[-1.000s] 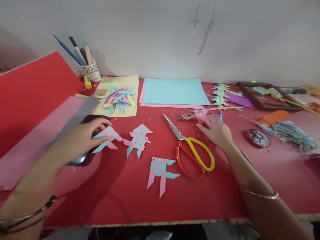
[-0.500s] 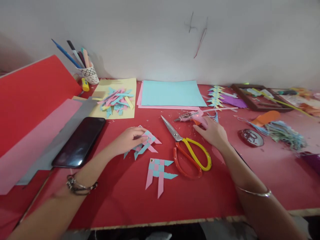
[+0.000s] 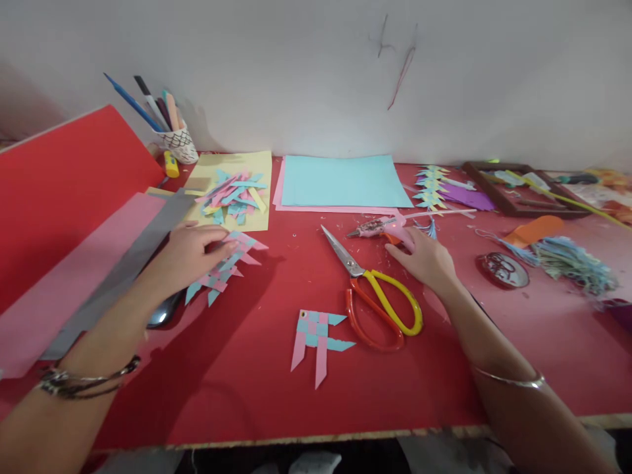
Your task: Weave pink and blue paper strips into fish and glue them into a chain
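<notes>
My left hand (image 3: 190,260) pinches a woven strip of pink and blue paper fish (image 3: 222,266) and holds it over the black phone (image 3: 162,313), which it partly covers. My right hand (image 3: 422,257) is closed around the handle of a pink glue gun (image 3: 380,227) lying on the table, nozzle pointing left. Between the hands lie scissors (image 3: 363,270) with one red and one yellow handle, blades slightly apart. Nearer to me rests a single woven pink and blue paper fish (image 3: 313,332) with a small eye.
Paper strips (image 3: 234,197) are heaped on a yellow sheet (image 3: 257,220). Blue paper (image 3: 340,181) lies at the back. A pen cup (image 3: 180,145) stands by the wall. To the right are a brown tray (image 3: 523,207), a tassel bundle (image 3: 573,260) and a small round dish (image 3: 503,270).
My left hand has carried the woven paper strip from the table's middle leftward to above the phone. My right hand stays at the glue gun; the view has shifted slightly.
</notes>
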`<state>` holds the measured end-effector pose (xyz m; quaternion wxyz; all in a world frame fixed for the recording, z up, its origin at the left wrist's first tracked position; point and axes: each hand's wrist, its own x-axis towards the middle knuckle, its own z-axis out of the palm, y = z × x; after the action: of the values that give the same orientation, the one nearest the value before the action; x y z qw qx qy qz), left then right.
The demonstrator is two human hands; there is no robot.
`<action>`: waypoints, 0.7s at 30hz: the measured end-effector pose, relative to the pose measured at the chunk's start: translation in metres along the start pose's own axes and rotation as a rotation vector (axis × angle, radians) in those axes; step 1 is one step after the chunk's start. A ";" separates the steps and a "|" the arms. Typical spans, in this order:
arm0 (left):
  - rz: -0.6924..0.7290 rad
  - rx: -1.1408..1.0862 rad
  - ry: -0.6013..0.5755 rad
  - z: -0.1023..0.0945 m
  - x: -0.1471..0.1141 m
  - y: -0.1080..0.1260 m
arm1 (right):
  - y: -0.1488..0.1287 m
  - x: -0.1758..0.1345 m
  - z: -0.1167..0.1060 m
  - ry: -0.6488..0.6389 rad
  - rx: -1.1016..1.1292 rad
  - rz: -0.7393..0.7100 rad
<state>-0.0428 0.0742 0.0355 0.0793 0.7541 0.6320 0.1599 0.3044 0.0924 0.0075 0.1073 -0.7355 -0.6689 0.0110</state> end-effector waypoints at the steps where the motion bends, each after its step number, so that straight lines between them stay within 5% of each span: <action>1: 0.019 0.052 0.051 -0.002 0.000 0.004 | 0.000 0.000 0.000 0.006 0.002 -0.009; 4: 0.122 0.160 0.285 0.003 -0.002 0.022 | 0.002 0.001 0.002 0.021 0.000 -0.022; 9: 0.429 0.251 -0.137 0.025 -0.009 0.044 | 0.002 0.001 0.002 0.024 -0.002 -0.016; 12: 0.412 0.119 -0.304 0.029 -0.006 0.043 | 0.002 0.001 0.001 0.021 -0.007 -0.017; 16: 0.281 -0.084 -0.299 0.029 0.017 0.034 | 0.001 0.001 0.001 0.009 -0.015 -0.010; 21: 0.226 0.037 -0.244 0.043 0.049 0.036 | 0.001 0.000 0.002 0.028 -0.006 -0.022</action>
<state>0.0126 0.1190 0.0139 0.1234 0.8356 0.5315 0.0634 0.3056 0.0928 0.0058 0.1144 -0.7286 -0.6753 -0.0024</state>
